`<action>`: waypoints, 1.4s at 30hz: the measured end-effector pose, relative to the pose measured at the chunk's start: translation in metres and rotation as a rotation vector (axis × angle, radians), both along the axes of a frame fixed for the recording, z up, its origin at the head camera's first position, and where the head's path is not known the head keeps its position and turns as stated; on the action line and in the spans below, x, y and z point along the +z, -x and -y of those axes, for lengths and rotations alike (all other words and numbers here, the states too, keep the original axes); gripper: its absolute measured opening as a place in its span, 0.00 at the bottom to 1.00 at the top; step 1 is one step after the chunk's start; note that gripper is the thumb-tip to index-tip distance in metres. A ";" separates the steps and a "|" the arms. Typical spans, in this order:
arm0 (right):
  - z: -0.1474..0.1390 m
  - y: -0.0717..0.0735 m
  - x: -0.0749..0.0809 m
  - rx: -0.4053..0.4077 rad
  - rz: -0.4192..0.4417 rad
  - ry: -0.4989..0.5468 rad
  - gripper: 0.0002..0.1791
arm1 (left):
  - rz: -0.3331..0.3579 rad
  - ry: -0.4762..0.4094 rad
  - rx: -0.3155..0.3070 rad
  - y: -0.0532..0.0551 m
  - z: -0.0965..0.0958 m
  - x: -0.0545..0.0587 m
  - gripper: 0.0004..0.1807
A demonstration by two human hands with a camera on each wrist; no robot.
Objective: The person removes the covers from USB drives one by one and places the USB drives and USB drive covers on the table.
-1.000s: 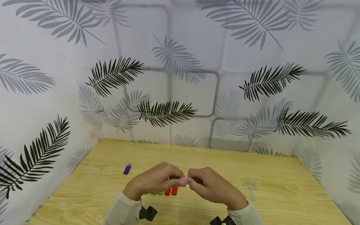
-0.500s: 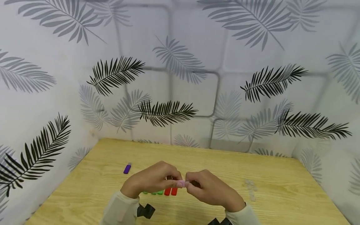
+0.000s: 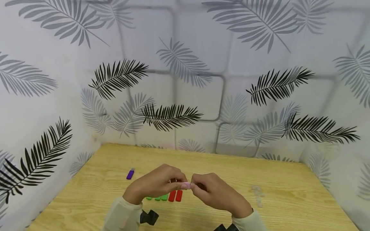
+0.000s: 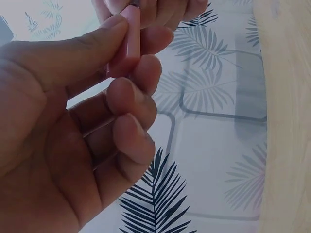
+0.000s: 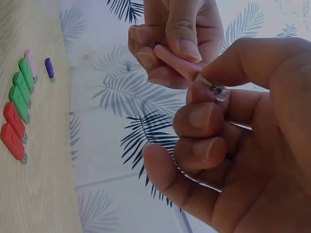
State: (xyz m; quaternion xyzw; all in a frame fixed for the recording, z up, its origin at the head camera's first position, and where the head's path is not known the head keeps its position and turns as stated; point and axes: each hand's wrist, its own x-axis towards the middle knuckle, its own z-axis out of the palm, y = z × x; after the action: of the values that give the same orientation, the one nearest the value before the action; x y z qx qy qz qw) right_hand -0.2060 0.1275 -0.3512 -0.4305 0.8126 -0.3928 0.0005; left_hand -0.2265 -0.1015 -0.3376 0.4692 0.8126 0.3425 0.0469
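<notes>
Between thumb and fingers, my left hand (image 3: 157, 184) pinches a pink USB flash drive (image 4: 127, 46), held up above the table. Its metal plug (image 5: 206, 79) points toward my right hand (image 3: 218, 194). In the right wrist view, the thumb and forefinger of that hand pinch a small clear cap (image 5: 221, 92) at the plug's end, partly hidden by the fingers. Two red USB drives (image 3: 175, 195) lie below the hands, in a row with green USB drives (image 5: 22, 87) and another pink USB drive (image 5: 30, 64).
A purple USB drive (image 3: 130, 174) lies apart on the left of the wooden table (image 3: 231, 166). Several clear caps (image 3: 257, 195) are gathered at the right. Leaf-patterned cloth (image 3: 196, 134) stands behind the table and along its sides.
Both hands have drifted slightly left, still gripping at the pink drive and its plug end. More of the green drives shows beneath the left hand. The drives on the table stay put.
</notes>
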 end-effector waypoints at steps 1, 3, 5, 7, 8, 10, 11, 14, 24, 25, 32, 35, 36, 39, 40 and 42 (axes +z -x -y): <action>0.000 0.001 0.000 -0.013 -0.013 0.002 0.14 | 0.005 -0.001 0.000 0.000 -0.001 -0.001 0.10; -0.001 0.002 -0.001 -0.046 -0.041 0.008 0.12 | 0.016 -0.006 0.011 0.000 -0.001 -0.001 0.10; 0.000 0.003 -0.001 -0.076 -0.068 0.024 0.08 | 0.029 -0.007 0.035 -0.001 0.000 -0.002 0.10; 0.001 0.004 -0.002 -0.096 -0.094 0.042 0.06 | 0.036 -0.007 0.047 -0.002 0.001 -0.002 0.10; 0.002 0.004 -0.002 -0.106 -0.102 0.055 0.05 | 0.036 -0.008 0.050 -0.002 0.001 -0.001 0.10; 0.003 0.004 -0.002 -0.129 -0.120 0.091 0.03 | 0.031 -0.008 0.052 -0.002 0.001 -0.001 0.11; 0.003 0.004 -0.002 -0.143 -0.137 0.110 0.02 | 0.028 -0.007 0.053 -0.001 0.001 -0.001 0.11; 0.002 0.005 -0.002 -0.186 -0.198 0.173 0.02 | 0.013 0.003 0.064 -0.001 0.002 0.001 0.11; -0.006 0.006 0.002 -0.284 -0.266 0.215 0.04 | 0.033 0.024 0.052 -0.002 0.003 0.006 0.09; -0.007 0.006 0.002 -0.284 -0.262 0.205 0.04 | 0.044 0.025 0.057 -0.002 0.004 0.005 0.08; -0.019 0.007 0.008 -0.316 -0.249 0.136 0.07 | 0.094 0.013 0.109 0.001 0.014 0.003 0.04; -0.029 0.006 0.012 -0.346 -0.248 0.105 0.07 | 0.051 0.007 0.132 0.003 0.022 0.002 0.01; -0.033 0.006 0.013 -0.356 -0.245 0.097 0.07 | 0.035 0.011 0.144 0.004 0.025 0.002 0.01; -0.046 0.007 0.016 -0.388 -0.219 0.072 0.05 | 0.005 0.023 0.187 0.006 0.033 0.002 0.03; -0.051 0.007 0.017 -0.402 -0.207 0.062 0.05 | -0.004 0.031 0.209 0.007 0.036 0.002 0.03; -0.060 0.006 0.019 -0.439 -0.169 0.037 0.05 | -0.018 0.046 0.261 0.008 0.042 0.002 0.04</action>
State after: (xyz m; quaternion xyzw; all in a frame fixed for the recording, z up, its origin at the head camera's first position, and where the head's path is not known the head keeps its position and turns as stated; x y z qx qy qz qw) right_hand -0.2124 0.1880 -0.3327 -0.2749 0.8766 -0.3607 -0.1610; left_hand -0.2350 -0.1438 -0.3361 0.3611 0.8749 0.3226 0.0055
